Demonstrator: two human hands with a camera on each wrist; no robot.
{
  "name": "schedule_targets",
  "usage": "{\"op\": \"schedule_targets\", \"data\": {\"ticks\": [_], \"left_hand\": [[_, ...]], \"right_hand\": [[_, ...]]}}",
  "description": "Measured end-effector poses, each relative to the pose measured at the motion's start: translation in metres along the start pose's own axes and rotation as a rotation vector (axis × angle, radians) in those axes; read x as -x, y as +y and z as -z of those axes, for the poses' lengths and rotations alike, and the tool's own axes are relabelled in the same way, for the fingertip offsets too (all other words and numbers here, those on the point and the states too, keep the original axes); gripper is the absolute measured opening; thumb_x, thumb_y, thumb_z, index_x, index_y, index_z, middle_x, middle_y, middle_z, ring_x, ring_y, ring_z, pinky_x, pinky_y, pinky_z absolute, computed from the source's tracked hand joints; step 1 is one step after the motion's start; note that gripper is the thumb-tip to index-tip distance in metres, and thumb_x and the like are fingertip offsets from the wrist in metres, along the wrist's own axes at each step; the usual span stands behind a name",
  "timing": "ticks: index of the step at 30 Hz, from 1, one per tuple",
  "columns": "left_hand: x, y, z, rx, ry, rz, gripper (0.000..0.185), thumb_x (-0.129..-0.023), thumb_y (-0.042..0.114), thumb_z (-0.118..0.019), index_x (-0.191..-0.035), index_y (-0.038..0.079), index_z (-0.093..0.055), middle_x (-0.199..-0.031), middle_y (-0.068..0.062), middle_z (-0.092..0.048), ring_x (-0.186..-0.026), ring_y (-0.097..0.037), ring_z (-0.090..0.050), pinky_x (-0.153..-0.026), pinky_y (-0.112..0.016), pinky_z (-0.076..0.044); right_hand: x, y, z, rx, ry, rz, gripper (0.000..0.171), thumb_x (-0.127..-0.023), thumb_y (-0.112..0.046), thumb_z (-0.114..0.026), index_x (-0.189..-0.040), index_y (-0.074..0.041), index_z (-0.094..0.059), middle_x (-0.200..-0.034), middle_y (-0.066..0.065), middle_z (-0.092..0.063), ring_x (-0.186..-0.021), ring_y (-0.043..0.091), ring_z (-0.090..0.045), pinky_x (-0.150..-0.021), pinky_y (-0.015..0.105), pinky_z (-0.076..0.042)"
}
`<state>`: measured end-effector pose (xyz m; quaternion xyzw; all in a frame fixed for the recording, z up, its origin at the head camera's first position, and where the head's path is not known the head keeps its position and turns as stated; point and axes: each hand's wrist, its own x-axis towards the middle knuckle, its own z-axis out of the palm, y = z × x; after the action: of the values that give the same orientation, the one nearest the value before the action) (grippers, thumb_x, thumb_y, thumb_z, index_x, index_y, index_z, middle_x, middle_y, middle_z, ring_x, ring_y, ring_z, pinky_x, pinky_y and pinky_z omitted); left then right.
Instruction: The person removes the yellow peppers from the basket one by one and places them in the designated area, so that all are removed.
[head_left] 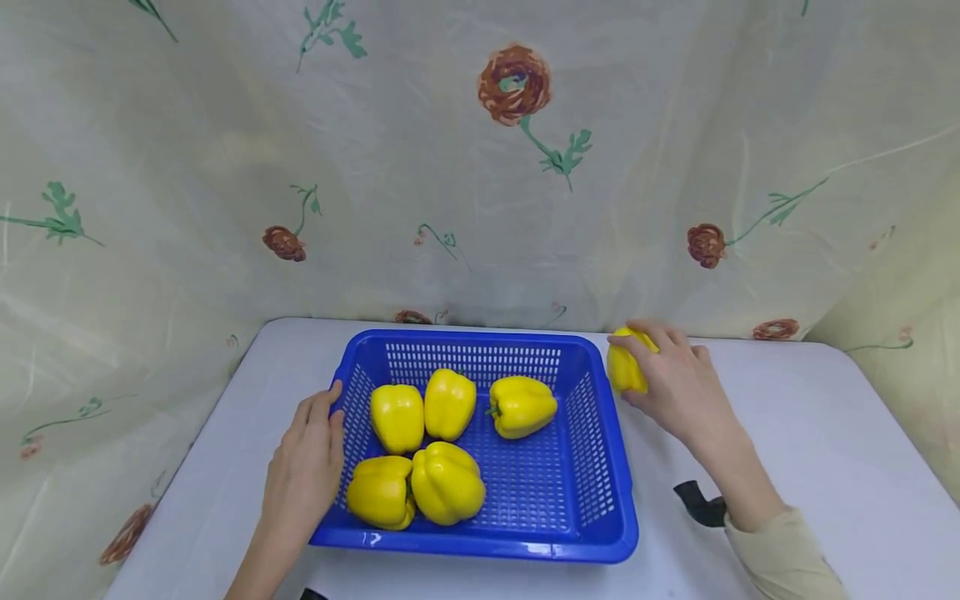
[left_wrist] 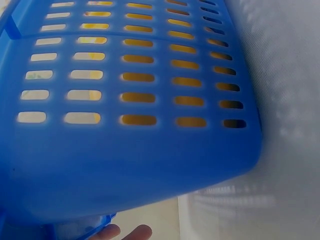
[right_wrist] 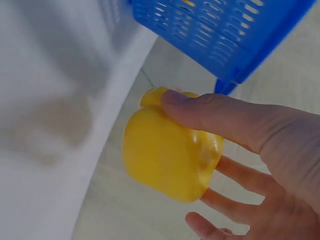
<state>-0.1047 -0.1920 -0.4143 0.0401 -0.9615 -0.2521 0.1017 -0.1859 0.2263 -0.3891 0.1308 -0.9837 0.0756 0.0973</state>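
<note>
On the white table (head_left: pixel 825 433), at about two o'clock from the blue basket (head_left: pixel 592 533), I record one yellow pepper (head_left: pixel 626 367) outside the container, just beside its far right corner. My right hand (head_left: pixel 678 387) grasps it: in the right wrist view the thumb (right_wrist: pixel 210 112) lies across the top and the fingers (right_wrist: pixel 240 177) curl beneath, with the pepper (right_wrist: pixel 167 150) enclosed between them. Its long axis appears to run roughly upright in the head view, from twelve to six. The basket interior lies at nine o'clock from this hand, over the right wall; the right hand is plainly the nearer one. My left hand (head_left: pixel 303 475) lies against the basket's left wall at about nine o'clock, fingers fairly straight, thumb on the rim; only fingertips (left_wrist: pixel 135 232) show in the left wrist view. The held pepper is glossy, lobed, uniformly yellow, unblemished. Five similar peppers (head_left: pixel 446 483) lie inside the basket.
</note>
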Motion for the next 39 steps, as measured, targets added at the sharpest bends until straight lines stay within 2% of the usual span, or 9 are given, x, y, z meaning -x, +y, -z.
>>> {"op": "schedule_targets", "data": {"ticks": [8, 16, 25, 32, 39], "left_hand": [[0.001, 0.001, 0.000, 0.004, 0.003, 0.004, 0.044, -0.115, 0.015, -0.049, -0.156, -0.002, -0.050, -0.150, -0.032, -0.058, -0.117, -0.049, -0.073, -0.083, -0.053, -0.068], [0.001, 0.000, -0.001, 0.009, 0.003, -0.003, 0.044, -0.115, 0.015, -0.049, -0.157, -0.002, -0.050, -0.151, -0.033, -0.057, -0.116, -0.050, -0.073, -0.084, -0.055, -0.068], [0.002, 0.000, -0.001, 0.001, 0.005, -0.002, 0.044, -0.115, 0.015, -0.048, -0.156, -0.002, -0.050, -0.150, -0.033, -0.057, -0.116, -0.051, -0.072, -0.085, -0.056, -0.067], [0.002, -0.001, -0.001, 0.005, 0.018, -0.009, 0.043, -0.115, 0.014, -0.049, -0.155, -0.002, -0.051, -0.149, -0.033, -0.059, -0.111, -0.049, -0.074, -0.081, -0.053, -0.068], [0.000, -0.001, -0.001, 0.001, 0.007, -0.006, 0.044, -0.115, 0.015, -0.049, -0.156, -0.002, -0.050, -0.150, -0.033, -0.057, -0.117, -0.051, -0.072, -0.086, -0.055, -0.067]], "right_hand": [[-0.004, 0.006, -0.020, -0.033, -0.047, 0.018, 0.069, -0.082, -0.012, -0.095, -0.144, -0.013, -0.066, -0.158, 0.025, -0.054, -0.142, 0.054, -0.048, -0.105, 0.073, -0.050], [-0.005, 0.007, -0.032, -0.031, -0.070, 0.037, 0.066, -0.084, -0.015, -0.093, -0.144, -0.008, -0.067, -0.160, 0.024, -0.053, -0.146, 0.052, -0.048, -0.106, 0.073, -0.051], [-0.003, 0.006, -0.037, -0.034, -0.085, 0.068, 0.068, -0.082, -0.010, -0.094, -0.144, -0.008, -0.066, -0.161, 0.025, -0.053, -0.148, 0.049, -0.049, -0.106, 0.073, -0.052], [-0.004, 0.006, -0.037, -0.053, -0.097, 0.067, 0.069, -0.083, -0.008, -0.093, -0.146, -0.008, -0.064, -0.163, 0.025, -0.050, -0.150, 0.050, -0.046, -0.109, 0.079, -0.048], [-0.004, 0.006, -0.036, -0.054, -0.106, 0.057, 0.071, -0.084, -0.007, -0.092, -0.148, -0.006, -0.062, -0.165, 0.025, -0.047, -0.151, 0.052, -0.044, -0.109, 0.081, -0.046]]}}
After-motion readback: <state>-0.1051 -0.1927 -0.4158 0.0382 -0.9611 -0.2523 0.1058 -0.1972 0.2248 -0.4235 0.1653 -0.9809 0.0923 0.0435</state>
